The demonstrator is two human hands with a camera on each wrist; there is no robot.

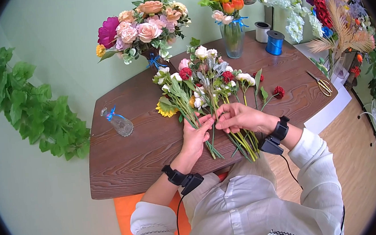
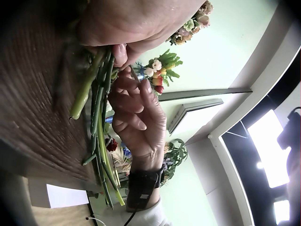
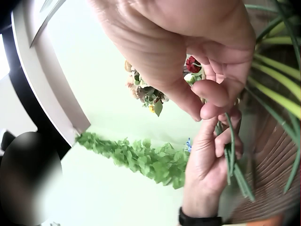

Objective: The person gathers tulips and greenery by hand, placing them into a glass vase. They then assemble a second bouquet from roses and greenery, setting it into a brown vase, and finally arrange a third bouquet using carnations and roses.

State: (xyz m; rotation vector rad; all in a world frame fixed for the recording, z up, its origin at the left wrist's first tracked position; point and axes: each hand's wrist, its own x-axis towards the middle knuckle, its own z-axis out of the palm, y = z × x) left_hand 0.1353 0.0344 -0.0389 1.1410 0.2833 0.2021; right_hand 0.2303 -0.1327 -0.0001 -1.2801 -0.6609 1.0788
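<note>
My left hand (image 1: 193, 140) grips several green flower stems (image 2: 99, 94), their cut ends pointing down toward the table's near edge. Close beside it, my right hand (image 1: 246, 117) pinches a thin stem between thumb and fingers, below a spray of silvery-grey leaves (image 1: 212, 73). The fingertips of both hands nearly meet in the right wrist view. Beyond the hands lie white roses (image 1: 201, 52), dark red blooms (image 1: 185, 73) and a yellow sunflower (image 1: 166, 109). More loose stems (image 1: 246, 146) lie on the table under my right hand.
A small glass bottle (image 1: 120, 123) with a blue bow lies at left. Behind stand a vase of peach and pink flowers (image 1: 148, 31) and a glass vase (image 1: 233, 39) of tulips. Ribbon spools (image 1: 274, 42) and gold-handled scissors (image 1: 324, 86) are at right on the brown table (image 1: 125, 167).
</note>
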